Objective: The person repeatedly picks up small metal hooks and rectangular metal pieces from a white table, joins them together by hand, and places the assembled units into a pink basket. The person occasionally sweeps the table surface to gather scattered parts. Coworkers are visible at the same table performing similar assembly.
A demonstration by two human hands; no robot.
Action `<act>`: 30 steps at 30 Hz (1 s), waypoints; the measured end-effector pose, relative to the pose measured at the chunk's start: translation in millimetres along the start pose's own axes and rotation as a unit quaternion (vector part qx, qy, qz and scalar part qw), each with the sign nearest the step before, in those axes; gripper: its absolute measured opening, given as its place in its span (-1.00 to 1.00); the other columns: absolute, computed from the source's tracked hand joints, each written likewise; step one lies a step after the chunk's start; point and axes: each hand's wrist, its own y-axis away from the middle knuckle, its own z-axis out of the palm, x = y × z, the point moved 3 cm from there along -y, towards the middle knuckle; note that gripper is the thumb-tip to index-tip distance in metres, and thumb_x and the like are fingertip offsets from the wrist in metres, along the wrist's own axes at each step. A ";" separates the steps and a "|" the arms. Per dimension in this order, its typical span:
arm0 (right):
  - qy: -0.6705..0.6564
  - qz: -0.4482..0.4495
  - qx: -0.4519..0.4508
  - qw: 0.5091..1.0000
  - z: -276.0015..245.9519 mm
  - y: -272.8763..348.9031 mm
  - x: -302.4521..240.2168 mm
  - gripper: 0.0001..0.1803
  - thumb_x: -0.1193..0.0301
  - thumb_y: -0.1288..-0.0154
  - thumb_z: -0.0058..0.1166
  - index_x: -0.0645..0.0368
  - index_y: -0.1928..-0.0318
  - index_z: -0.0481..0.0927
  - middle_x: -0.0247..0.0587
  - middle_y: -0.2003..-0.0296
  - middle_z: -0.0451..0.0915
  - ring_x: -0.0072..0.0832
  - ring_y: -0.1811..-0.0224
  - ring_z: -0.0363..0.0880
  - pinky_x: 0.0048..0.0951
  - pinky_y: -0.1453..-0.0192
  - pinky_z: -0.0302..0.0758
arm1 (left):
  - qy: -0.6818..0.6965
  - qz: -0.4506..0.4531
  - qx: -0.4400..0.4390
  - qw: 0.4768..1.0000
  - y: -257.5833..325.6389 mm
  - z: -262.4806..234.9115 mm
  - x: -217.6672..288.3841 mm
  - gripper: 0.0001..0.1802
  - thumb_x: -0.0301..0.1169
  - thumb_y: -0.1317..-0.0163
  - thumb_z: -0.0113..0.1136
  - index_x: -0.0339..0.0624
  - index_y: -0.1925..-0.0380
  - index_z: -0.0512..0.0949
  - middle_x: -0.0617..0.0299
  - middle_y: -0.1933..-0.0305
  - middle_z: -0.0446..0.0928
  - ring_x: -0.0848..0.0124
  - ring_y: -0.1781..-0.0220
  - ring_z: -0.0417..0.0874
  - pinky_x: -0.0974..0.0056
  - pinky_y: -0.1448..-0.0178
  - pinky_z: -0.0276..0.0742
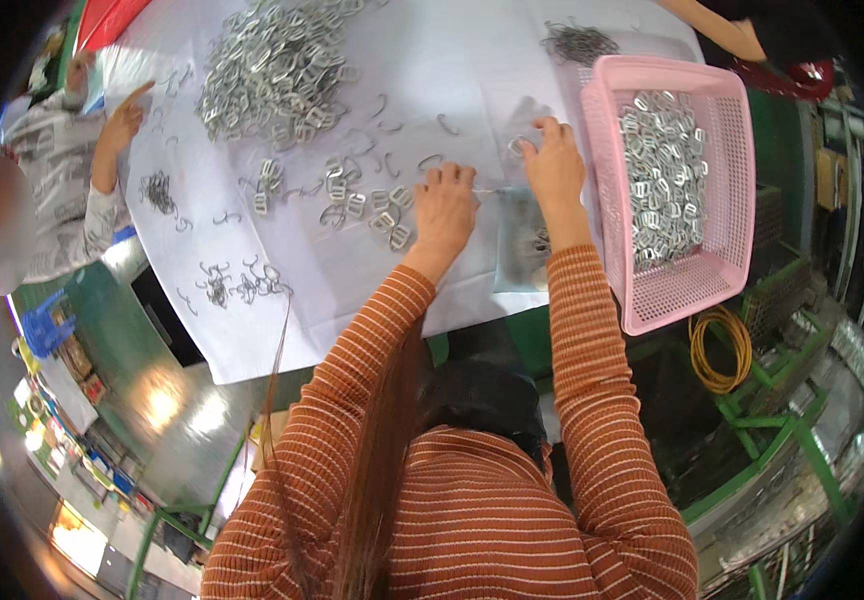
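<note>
Over the white-covered table, my left hand (447, 210) is closed with its fingers curled. A thin, pale sliver shows beside its fingertips, too small to name. To its right my right hand (557, 170) bends thumb and forefinger in a pinch, with a small shiny piece by the thumb that I cannot make out. A clear plastic bag (520, 262) with some metal pieces in it lies between my forearms. Left of my left hand are several loose metal buckles (382, 222). Curved wire hooks (447, 125) lie scattered beyond my hands.
A pink basket (732, 170) of metal buckles stands right of my right arm. At the far left is a large buckle pile (277, 75). Hook clusters (217, 285) lie near the left edge. A co-worker's hand (122, 125) reaches over the left side; another person's arm (717, 28) shows far right.
</note>
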 end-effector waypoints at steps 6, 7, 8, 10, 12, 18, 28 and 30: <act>-0.275 0.076 -0.176 0.942 40.9 -1.7 4.2 -0.82 0.39 -0.07 0.15 0.22 0.33 0.55 -0.17 0.43 0.56 -0.37 0.36 0.54 -0.36 0.24 0.47 | 0.180 0.008 0.036 0.983 20.7 21.7 -25.5 -0.59 -0.46 0.05 0.23 -0.13 0.13 0.42 0.14 0.13 0.39 0.14 0.01 0.38 0.08 -0.04 0.32; -0.376 0.132 -0.219 0.891 40.1 3.8 -1.8 -0.80 0.37 -0.08 0.15 0.23 0.32 0.55 -0.19 0.44 0.55 -0.41 0.36 0.54 -0.38 0.24 0.47 | 0.159 -0.001 0.075 0.984 26.1 17.0 -29.8 -0.59 -0.47 0.05 0.23 -0.13 0.13 0.42 0.14 0.12 0.39 0.14 0.02 0.38 0.08 -0.04 0.31; -0.469 0.189 -0.257 0.824 38.2 9.5 -7.6 -0.79 0.36 -0.10 0.15 0.25 0.32 0.55 -0.20 0.46 0.55 -0.45 0.35 0.54 -0.40 0.24 0.47 | 0.138 -0.008 0.112 0.984 30.7 2.2 -29.4 -0.60 -0.49 0.05 0.22 -0.14 0.13 0.42 0.13 0.11 0.39 0.14 0.03 0.38 0.08 -0.05 0.30; -0.478 0.198 -0.334 0.788 39.5 22.5 -27.4 -0.76 0.32 -0.11 0.14 0.25 0.32 0.55 -0.22 0.45 0.55 -0.50 0.36 0.53 -0.41 0.24 0.47 | 0.093 -0.053 0.183 0.977 39.0 -12.4 -44.3 -0.60 -0.51 0.04 0.20 -0.14 0.12 0.42 0.13 0.10 0.39 0.14 0.03 0.38 0.11 -0.06 0.29; -0.395 0.135 -0.363 0.833 52.6 36.7 -48.7 -0.73 0.27 -0.11 0.14 0.24 0.32 0.55 -0.23 0.44 0.56 -0.49 0.37 0.53 -0.41 0.26 0.46 | 0.049 -0.119 0.250 0.960 43.0 -24.2 -71.5 -0.61 -0.51 0.02 0.17 -0.13 0.11 0.43 0.16 0.11 0.40 0.16 0.02 0.37 0.16 -0.08 0.29; -0.144 -0.048 -0.287 0.946 80.5 76.4 -100.1 -0.71 0.24 -0.07 0.17 0.22 0.35 0.54 -0.25 0.45 0.56 -0.48 0.37 0.54 -0.41 0.31 0.41 | 0.172 -0.125 0.061 0.975 48.9 -25.7 -136.3 -0.71 -0.50 -0.02 0.19 -0.18 0.19 0.46 0.15 0.10 0.45 0.22 0.06 0.46 0.26 0.00 0.38; -0.330 0.124 -0.403 0.845 38.8 73.4 -33.9 -0.62 0.20 -0.01 0.22 0.21 0.26 0.48 -0.27 0.38 0.56 -0.47 0.38 0.56 -0.47 0.36 0.42 | 0.755 -0.250 0.000 0.607 87.9 -53.3 -190.5 -0.81 -0.37 -0.14 0.15 -0.20 0.27 0.46 0.26 0.31 0.53 0.43 0.24 0.53 0.35 0.25 0.44; -0.107 0.064 -0.320 0.939 38.6 84.4 -49.2 -0.60 0.19 -0.02 0.21 0.21 0.24 0.45 -0.17 0.36 0.57 -0.31 0.38 0.57 -0.36 0.35 0.45 | 0.474 -0.305 0.023 0.826 87.3 -43.3 -187.1 -0.77 -0.34 -0.12 0.18 -0.21 0.26 0.46 0.22 0.35 0.53 0.39 0.31 0.53 0.32 0.29 0.43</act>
